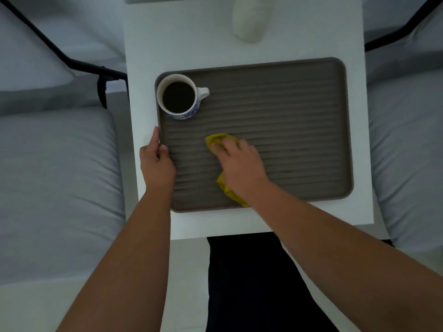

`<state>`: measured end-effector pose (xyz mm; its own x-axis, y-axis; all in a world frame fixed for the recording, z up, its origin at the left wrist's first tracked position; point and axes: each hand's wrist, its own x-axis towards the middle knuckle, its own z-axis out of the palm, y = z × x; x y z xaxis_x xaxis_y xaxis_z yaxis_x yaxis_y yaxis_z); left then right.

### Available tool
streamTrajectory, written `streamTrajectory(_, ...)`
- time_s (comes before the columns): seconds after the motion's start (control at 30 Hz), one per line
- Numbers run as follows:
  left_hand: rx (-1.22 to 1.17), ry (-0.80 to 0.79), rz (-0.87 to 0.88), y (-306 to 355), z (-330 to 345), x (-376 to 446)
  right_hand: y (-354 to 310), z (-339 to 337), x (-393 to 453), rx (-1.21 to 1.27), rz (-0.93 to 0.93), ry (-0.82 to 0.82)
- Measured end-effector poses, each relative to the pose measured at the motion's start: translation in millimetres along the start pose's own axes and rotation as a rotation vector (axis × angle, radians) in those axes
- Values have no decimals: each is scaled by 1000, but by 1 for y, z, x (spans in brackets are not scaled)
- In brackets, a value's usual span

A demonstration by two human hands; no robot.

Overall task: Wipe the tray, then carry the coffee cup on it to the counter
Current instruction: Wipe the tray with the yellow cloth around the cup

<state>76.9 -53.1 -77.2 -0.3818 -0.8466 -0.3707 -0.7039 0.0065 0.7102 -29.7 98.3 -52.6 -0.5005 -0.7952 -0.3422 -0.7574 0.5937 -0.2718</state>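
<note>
Tray (299,121): grey-brown, ribbed, rounded corners; lies flat on white table (239,51), long side across view.
Coffee cup (179,97): white with blue pattern, full of dark coffee; stands upright in tray's far-left corner, handle pointing right.
Cloth (217,139): yellow, crumpled; on tray's near-left area, mostly under right hand.
Right hand (239,161): palm down, fingers curled over cloth, pressing it to ribs.
Left hand (157,161): closed on tray's left rim, thumb inside.
Pale rounded object (250,17): on table beyond tray, identity unclear.
Grey cushions (55,168): both sides of table.
</note>
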Motion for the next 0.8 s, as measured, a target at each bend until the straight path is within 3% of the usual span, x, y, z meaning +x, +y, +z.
streamTrajectory(0.23, 37, 2, 20, -1, 0, 0, 122, -13, -67, 48, 553, 133)
streamTrajectory(0.37, 48, -9, 22, -5, 1, 3, 151, -13, -74, 110, 791, 172)
streamTrajectory(0.5, 49, -19, 27, -7, 0, 3, 145, -9, -57, 239, 858, 329)
streamTrajectory(0.6, 84, -6, 27, -5, -1, 2, 141, -7, -40, 173, 844, 380)
streamTrajectory(0.8, 100, 2, 58, -7, 0, 2, 104, -16, -6, 161, 553, 298)
